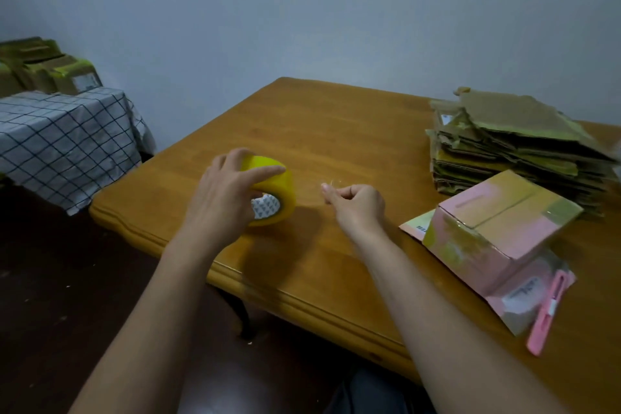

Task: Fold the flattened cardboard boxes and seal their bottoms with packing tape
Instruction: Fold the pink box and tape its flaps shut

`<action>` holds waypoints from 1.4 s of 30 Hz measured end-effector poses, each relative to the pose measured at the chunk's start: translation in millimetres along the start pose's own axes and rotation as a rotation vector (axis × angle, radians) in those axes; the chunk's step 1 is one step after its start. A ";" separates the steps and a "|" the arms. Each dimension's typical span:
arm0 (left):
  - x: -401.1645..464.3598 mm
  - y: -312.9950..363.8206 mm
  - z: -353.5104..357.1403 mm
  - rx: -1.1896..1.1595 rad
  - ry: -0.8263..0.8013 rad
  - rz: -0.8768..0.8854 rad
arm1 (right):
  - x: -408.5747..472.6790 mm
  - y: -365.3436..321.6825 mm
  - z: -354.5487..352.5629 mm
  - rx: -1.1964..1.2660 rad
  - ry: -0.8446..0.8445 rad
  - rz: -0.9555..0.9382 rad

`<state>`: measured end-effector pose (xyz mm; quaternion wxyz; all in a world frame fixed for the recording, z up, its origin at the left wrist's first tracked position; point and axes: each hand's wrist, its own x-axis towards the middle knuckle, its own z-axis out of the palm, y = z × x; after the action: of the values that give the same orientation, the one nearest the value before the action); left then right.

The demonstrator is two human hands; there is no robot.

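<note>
On table, left hand grips tape roll; right hand seemingly pinches tape.

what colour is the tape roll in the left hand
Yellow, with a white patterned core; the left hand grips the tape roll in the head view.

We see our two forearms bare from the lower edge of the picture up to the wrists, with no sleeve, watch, band or glove showing on either. Our left hand and right hand are bare too, rings not visible, nails short. Something dark at the bottom edge may be clothing; we cannot tell.
</note>
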<state>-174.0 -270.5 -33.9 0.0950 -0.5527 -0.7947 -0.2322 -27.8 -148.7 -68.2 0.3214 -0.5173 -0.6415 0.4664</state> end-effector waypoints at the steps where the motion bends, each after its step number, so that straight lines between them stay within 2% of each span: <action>1: 4.2 1.6 -1.3 0.052 -0.038 0.008 | 4.7 0.9 -0.6 -0.101 0.000 -0.021; 5: 24.3 15.6 -1.9 0.077 -0.149 0.071 | 13.8 9.9 -0.4 -0.451 -0.045 -0.051; 8: 38.1 28.9 3.1 0.117 -0.188 0.148 | 19.1 17.3 1.4 -0.571 -0.070 -0.045; 12: 44.7 42.8 6.7 0.166 -0.251 0.178 | 25.1 17.0 -5.6 -0.585 -0.086 0.003; 18: 42.2 49.6 -3.1 0.107 -0.338 0.076 | 19.2 16.2 -8.3 -0.517 -0.064 -0.046; 20: 38.7 51.3 -2.8 0.003 -0.286 0.052 | 13.2 12.1 -16.5 -0.466 -0.033 -0.087; 24: 19.3 67.9 12.9 -0.302 0.084 0.014 | -8.9 -11.3 -57.2 -0.355 0.165 -0.387; 25: 14.9 77.1 18.7 -0.339 0.135 0.021 | -15.3 -17.0 -72.0 -0.325 0.230 -0.462; 28: 5.3 112.5 35.7 -0.482 0.115 0.038 | -26.1 -22.9 -123.5 -0.271 0.429 -0.596; 30: -2.2 137.8 46.0 -0.597 0.029 -0.028 | -21.2 -10.7 -158.9 -0.336 0.561 -0.566; 32: -9.2 160.3 56.5 -0.697 -0.096 -0.142 | -7.3 11.6 -191.1 -0.439 0.650 -0.440; 34: -15.2 178.4 65.1 -0.805 -0.226 -0.257 | 3.3 33.2 -214.2 -0.465 0.599 -0.257; 36: -18.8 190.5 70.1 -0.935 -0.316 -0.365 | 5.7 46.9 -222.4 -0.353 0.451 -0.101; 38: -18.8 196.5 72.3 -1.047 -0.321 -0.480 | 3.7 56.1 -222.2 -0.266 0.335 -0.070; 42: -8.7 188.9 72.1 -1.261 -0.176 -0.651 | -0.6 58.6 -211.3 -0.170 0.364 -0.120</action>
<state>11.1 -190.5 -50.6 -0.3812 -0.2538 -0.6384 -0.6186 182.7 -91.4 -47.0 0.4143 -0.5793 -0.6395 0.2894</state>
